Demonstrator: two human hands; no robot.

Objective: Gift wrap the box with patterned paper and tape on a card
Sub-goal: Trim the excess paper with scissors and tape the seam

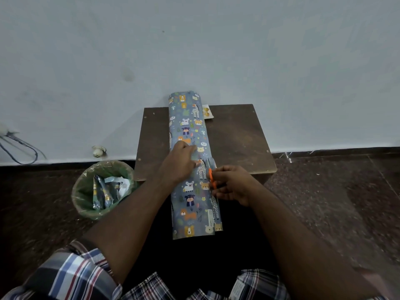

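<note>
Patterned paper (190, 161) runs lengthwise away; left hand (179, 163) flat, right hand (231, 185) gripping scissors (212, 176).

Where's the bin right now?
In the head view the bin stands on the floor, left of the table, near the left hand.

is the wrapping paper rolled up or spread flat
Rolled up. The wrapping paper lies as a long tube across the table, only its right edge loose, where the right hand holds orange scissors.
</note>
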